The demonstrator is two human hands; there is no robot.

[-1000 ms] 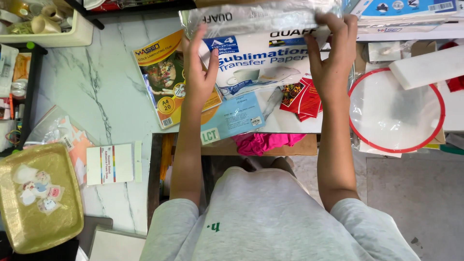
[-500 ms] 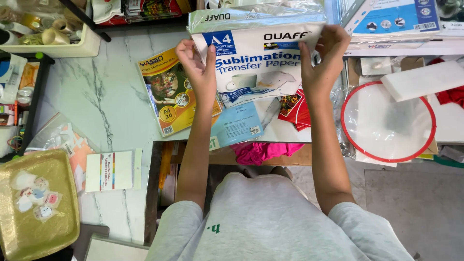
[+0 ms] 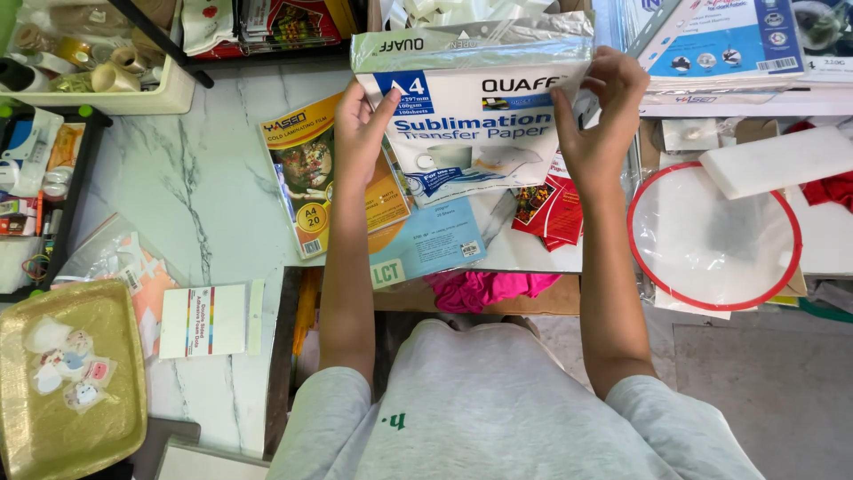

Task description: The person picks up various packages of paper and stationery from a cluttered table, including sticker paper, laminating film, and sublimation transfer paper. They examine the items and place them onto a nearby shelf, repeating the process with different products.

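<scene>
A white and blue pack of paper in clear plastic wrap (image 3: pixel 475 116) is held up over the marble table (image 3: pixel 213 196). My left hand (image 3: pixel 360 133) grips its left edge, thumb on the front. My right hand (image 3: pixel 597 120) pinches the right edge near the top, fingers curled on the wrap. The top flap of the wrap is folded over. Under the pack lie a yellow pack of film (image 3: pixel 306 182), a light blue sheet (image 3: pixel 431 249) and red packets (image 3: pixel 551 209).
A round white disc with a red rim (image 3: pixel 711 236) lies right of my arm, a white block (image 3: pixel 777 160) above it. A gold tray with small stickers (image 3: pixel 62 378) sits at the lower left, a white card (image 3: pixel 203 320) beside it. Pink cloth (image 3: pixel 484 286) hangs at the table edge.
Both hands have drawn the pack toward me and lower in view. My right hand has shifted down along the right edge, fingers now pinching the wrap.
</scene>
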